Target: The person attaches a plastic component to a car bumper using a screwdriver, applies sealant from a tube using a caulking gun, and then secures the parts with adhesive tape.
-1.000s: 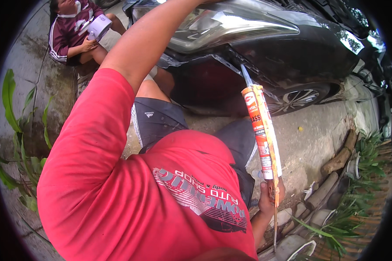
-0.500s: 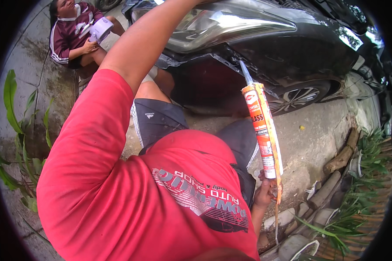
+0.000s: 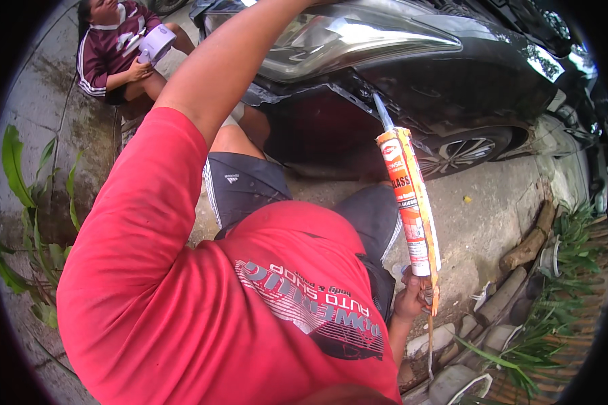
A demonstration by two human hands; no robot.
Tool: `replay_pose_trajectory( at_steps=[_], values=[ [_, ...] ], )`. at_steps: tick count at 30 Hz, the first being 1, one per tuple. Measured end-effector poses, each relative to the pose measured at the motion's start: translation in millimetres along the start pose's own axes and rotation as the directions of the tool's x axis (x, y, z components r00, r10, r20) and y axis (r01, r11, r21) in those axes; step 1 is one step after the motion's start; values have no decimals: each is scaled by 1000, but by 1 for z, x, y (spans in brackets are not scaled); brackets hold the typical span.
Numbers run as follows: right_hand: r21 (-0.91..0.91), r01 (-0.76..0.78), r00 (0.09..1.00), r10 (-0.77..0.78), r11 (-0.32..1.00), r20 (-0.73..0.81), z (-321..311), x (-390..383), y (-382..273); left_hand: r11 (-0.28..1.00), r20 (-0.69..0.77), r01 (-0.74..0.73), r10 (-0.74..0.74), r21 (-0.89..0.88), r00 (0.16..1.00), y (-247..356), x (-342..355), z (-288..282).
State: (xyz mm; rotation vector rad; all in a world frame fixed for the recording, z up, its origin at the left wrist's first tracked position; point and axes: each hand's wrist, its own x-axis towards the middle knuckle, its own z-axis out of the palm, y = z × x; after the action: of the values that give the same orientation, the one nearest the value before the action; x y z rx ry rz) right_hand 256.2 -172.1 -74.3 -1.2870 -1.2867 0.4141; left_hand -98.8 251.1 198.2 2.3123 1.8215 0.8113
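My right hand is wrapped round the handle end of an orange caulking gun. A white and orange sealant tube lies in its frame, and a thin rod sticks out behind the hand. The tube's clear tapered nozzle points up at the gap below the headlight, beside the dark car's front fender; whether it touches is hard to tell. My left arm stretches up across the headlight. Only the edge of my left hand shows at the upper rim, its fingers out of sight.
On the pavement at the upper left sits a person holding a lilac device. A front wheel stands right of the tube. Logs, pots and green plants line the right side; a leafy plant grows at left.
The caulking gun has shifted very slightly to the right, its nozzle staying by the gap under the headlight. My left arm keeps its place.
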Motion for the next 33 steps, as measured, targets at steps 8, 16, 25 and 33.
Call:
replay_pose_trajectory(
  at_steps=[8,16,25,33],
  values=[
    [-27,-96,994,95,995,-59,-9,-14,13,1000,13,8,-8,-6,1000,0,2,0],
    [-18,-49,992,47,999,-113,-12,-24,35,1000,2,6,-6,1,1000,-5,5,3],
    [53,-184,959,191,981,-208,-22,-36,39,1000,-1,-8,8,-7,1000,-8,9,6],
    [258,-239,968,251,936,-12,-21,-14,9,1000,-3,-26,26,-4,1000,-8,8,7]
  ],
)
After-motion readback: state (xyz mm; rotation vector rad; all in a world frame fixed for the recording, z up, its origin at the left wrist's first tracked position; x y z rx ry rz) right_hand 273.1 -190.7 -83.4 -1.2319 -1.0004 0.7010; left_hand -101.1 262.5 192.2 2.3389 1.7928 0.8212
